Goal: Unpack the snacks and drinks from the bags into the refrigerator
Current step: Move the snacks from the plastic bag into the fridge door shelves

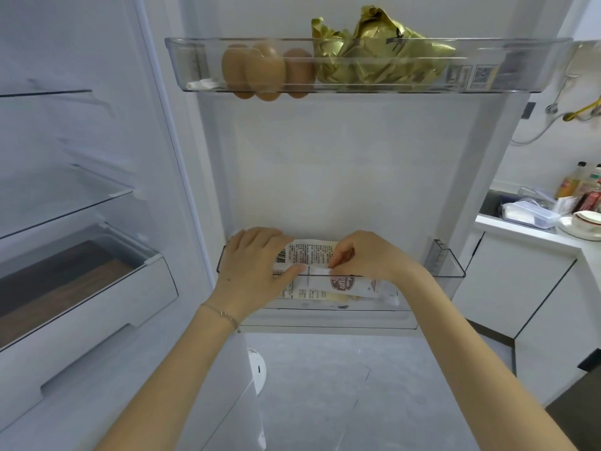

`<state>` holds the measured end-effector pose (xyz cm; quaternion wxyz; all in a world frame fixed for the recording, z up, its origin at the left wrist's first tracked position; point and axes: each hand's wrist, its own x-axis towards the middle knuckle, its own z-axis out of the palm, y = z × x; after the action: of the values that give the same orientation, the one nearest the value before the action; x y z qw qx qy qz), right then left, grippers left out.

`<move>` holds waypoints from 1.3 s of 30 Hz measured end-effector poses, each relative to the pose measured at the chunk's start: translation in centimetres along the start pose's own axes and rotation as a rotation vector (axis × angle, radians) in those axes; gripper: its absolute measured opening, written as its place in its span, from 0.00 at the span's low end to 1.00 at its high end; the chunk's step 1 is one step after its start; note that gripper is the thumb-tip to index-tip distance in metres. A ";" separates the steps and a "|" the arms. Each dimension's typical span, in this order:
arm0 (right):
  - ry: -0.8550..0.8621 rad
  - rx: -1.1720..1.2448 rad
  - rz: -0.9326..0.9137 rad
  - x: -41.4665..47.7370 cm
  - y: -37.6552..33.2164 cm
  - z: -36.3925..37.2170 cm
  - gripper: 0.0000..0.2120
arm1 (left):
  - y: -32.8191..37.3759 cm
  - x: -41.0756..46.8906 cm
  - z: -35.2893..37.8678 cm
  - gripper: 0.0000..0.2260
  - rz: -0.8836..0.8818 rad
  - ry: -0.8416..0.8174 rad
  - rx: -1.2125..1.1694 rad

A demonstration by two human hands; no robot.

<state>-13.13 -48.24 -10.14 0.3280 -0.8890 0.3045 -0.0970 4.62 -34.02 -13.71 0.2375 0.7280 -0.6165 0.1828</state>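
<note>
A white snack packet [310, 255] with printed text and a barcode stands in the lower clear door bin [452, 268] of the open refrigerator. My left hand [253, 268] grips the packet's left side, thumb across its front. My right hand [361, 255] pinches its right upper edge. More white packaging [351, 288] with a brown logo lies lower in the same bin, seen through the clear wall.
The upper door bin [520, 65] holds three brown eggs [265, 71] and a crumpled gold foil bag [374, 56]. Glass shelves [65, 209] and a drawer [97, 288] are at left. A cluttered white counter [536, 229] stands at right. Grey floor lies below.
</note>
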 end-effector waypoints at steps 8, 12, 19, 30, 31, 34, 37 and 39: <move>0.146 -0.007 0.028 -2.2 0.2 0.8 0.08 | 1.0 -0.7 0.4 0.29 -0.026 0.019 0.070; 0.426 -0.302 -0.013 -4.6 0.4 1.1 0.20 | 2.1 -0.3 0.6 0.34 -0.022 0.024 0.065; 0.633 -0.482 0.157 -10.4 3.9 -1.5 0.32 | 7.2 1.8 0.9 0.30 0.096 0.123 0.092; 0.729 -0.489 0.450 -22.7 15.4 -7.8 0.34 | 26.2 5.5 6.6 0.29 0.373 0.092 -0.048; 0.736 -0.481 0.477 -24.2 16.8 -8.5 0.35 | 28.4 5.8 7.6 0.29 0.395 0.071 -0.076; 0.762 -0.480 0.546 -28.2 20.9 -10.4 0.35 | 35.3 6.2 10.9 0.31 0.465 -0.024 -0.140; 0.761 -0.490 0.631 -31.9 24.7 -12.0 0.35 | 41.6 6.2 13.8 0.33 0.513 -0.117 -0.163; 0.771 -0.489 0.680 -34.4 26.9 -13.1 0.35 | 45.0 6.2 15.3 0.33 0.538 -0.138 -0.190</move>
<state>-58.18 -50.43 -16.48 -0.0094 -0.6913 0.6849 -0.2300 -39.02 -53.51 -17.34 0.2048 0.5236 -0.8166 0.1308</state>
